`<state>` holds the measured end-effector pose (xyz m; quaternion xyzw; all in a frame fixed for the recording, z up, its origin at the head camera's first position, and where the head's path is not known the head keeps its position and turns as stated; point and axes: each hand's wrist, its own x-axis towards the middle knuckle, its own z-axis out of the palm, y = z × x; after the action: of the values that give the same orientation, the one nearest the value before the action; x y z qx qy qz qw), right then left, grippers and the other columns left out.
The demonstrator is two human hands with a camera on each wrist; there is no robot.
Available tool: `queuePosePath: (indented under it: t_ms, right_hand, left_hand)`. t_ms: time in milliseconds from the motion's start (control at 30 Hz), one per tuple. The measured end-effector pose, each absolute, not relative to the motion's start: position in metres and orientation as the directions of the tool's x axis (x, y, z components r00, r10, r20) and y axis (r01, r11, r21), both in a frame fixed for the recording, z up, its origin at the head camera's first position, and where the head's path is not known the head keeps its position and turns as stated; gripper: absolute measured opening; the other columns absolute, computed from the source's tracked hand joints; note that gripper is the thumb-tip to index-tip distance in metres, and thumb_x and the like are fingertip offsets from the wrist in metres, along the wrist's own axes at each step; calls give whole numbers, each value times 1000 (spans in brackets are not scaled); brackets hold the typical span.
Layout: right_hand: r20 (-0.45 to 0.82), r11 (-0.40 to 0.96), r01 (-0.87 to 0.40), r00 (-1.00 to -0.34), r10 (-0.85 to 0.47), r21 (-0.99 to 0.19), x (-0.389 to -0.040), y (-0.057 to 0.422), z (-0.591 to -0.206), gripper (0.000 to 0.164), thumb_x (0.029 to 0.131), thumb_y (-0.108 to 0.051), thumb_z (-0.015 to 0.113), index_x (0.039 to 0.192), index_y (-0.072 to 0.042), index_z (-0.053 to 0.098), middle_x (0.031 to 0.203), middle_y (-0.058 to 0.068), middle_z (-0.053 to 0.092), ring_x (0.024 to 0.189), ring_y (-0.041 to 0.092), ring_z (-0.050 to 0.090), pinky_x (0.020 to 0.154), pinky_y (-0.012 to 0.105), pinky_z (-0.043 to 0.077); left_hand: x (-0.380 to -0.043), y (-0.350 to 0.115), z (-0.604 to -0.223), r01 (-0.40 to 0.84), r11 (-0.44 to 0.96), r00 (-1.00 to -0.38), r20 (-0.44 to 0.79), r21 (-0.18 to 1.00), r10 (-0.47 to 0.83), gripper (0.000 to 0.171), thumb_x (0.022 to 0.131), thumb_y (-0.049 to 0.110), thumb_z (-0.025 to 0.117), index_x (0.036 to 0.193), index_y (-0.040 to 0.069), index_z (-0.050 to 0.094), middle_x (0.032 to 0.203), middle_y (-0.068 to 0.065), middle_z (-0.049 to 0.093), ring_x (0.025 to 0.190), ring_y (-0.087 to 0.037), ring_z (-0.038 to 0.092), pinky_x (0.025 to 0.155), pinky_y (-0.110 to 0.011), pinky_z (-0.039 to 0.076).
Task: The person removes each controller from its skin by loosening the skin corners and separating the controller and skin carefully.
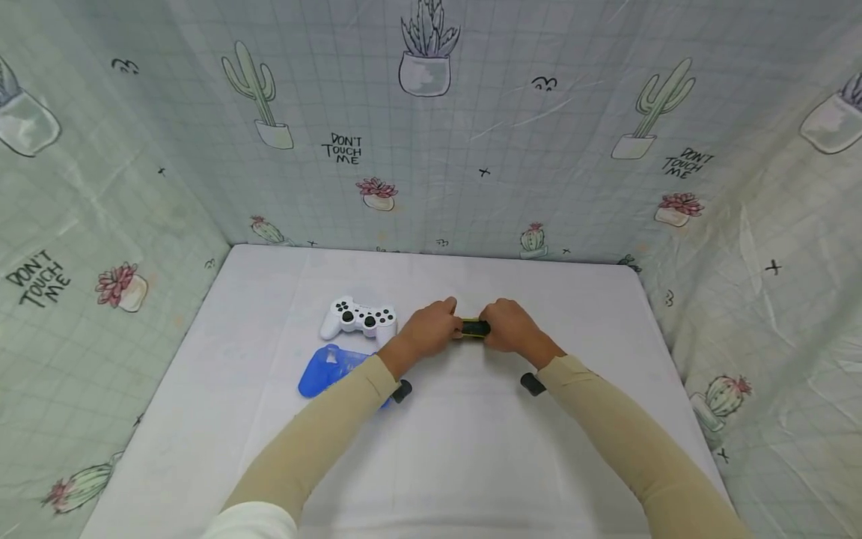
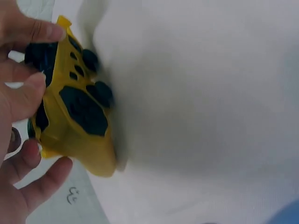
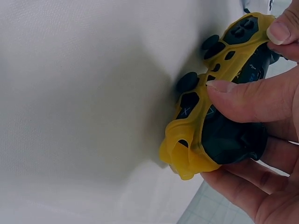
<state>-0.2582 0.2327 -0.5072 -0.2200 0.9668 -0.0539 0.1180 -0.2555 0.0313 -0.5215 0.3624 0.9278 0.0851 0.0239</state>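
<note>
Between both hands is a black game controller [image 1: 475, 328] in a yellow rubbery cover [image 3: 187, 161]. My left hand [image 1: 431, 327] grips one end of it. The right hand [image 1: 509, 326] grips the other, its thumb [image 3: 233, 95] pressing on the cover's edge near the triangle button. In the right wrist view the cover bunches up at the lower handle, leaving the black body [image 3: 233, 142] bare beside it. The left wrist view shows yellow drawn over the handle [image 2: 100, 161] there. Both thumbsticks face the white table, with the controller tilted on edge.
A white game controller [image 1: 360, 316] lies left of my left hand. In front of it is a blue rubbery cover [image 1: 323, 374], partly hidden by the left sleeve. The white table [image 1: 465, 449] meets cactus-printed cloth [image 1: 485, 150] at the back and sides.
</note>
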Motion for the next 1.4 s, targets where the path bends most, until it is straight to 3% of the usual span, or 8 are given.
queuePosePath:
  t_ms: [133, 233, 433, 633, 833, 1100, 1400]
  right_hand:
    - [-217, 905, -395, -880, -422, -160, -259, 231, -508, 23, 78, 1, 69, 96, -6, 83, 88, 5, 78, 79, 17, 60, 78, 34, 56]
    - [-221, 908, -387, -882, -415, -162, -259, 230, -509, 24, 79, 1, 70, 98, -5, 82, 91, 6, 78, 81, 17, 61, 80, 34, 57]
    - [-250, 918, -366, -885, -393, -150, -259, 231, -507, 27, 80, 1, 68, 102, -5, 82, 95, 6, 78, 85, 18, 62, 82, 36, 58]
    - [-253, 913, -377, -879, -405, -156, -259, 233, -505, 26, 82, 0, 69, 103, -6, 83, 100, 7, 79, 88, 20, 65, 85, 38, 60]
    - [-218, 902, -393, -878, -425, -177, -261, 233, -505, 27, 80, 1, 69, 101, -7, 83, 98, 7, 79, 85, 19, 64, 81, 37, 59]
    - [-223, 896, -404, -870, -439, -186, -263, 230, -501, 26, 81, 0, 68, 100, -7, 83, 96, 8, 79, 83, 19, 63, 78, 36, 58]
    - [-249, 901, -402, -867, -432, -165, -263, 230, -501, 18, 82, -3, 73, 96, -8, 83, 92, 6, 78, 81, 18, 61, 77, 35, 57]
  left_hand:
    - [-250, 39, -524, 676, 736, -737, 21, 27, 676, 26, 103, 28, 66, 117, 8, 76, 111, -5, 64, 98, -19, 61, 82, -30, 61]
    - [-248, 38, -526, 674, 738, -738, 7, -1, 674, 29, 105, 26, 63, 120, 3, 71, 112, -6, 64, 101, -19, 59, 87, -31, 60]
    - [-247, 14, -526, 673, 737, -736, 35, -59, 676, 31, 103, 31, 66, 118, 5, 72, 113, -5, 67, 103, -22, 60, 85, -36, 57]
    - [-249, -3, -526, 647, 759, -761, 8, -68, 649, 28, 99, 31, 72, 115, 8, 74, 113, -4, 72, 102, -23, 56, 87, -39, 47]
    - [-254, 1, -530, 585, 801, -810, -39, -126, 585, 18, 98, 26, 73, 108, 12, 78, 103, -3, 73, 93, -22, 48, 81, -36, 33]
    - [-266, 12, -530, 463, 885, -877, -175, -59, 447, 23, 96, 21, 74, 117, 10, 75, 111, -9, 74, 104, -27, 53, 95, -42, 42]
    - [-269, 19, -526, 404, 913, -896, -227, -63, 381, 28, 99, 24, 72, 124, 11, 74, 113, -9, 76, 102, -27, 53, 90, -39, 42]
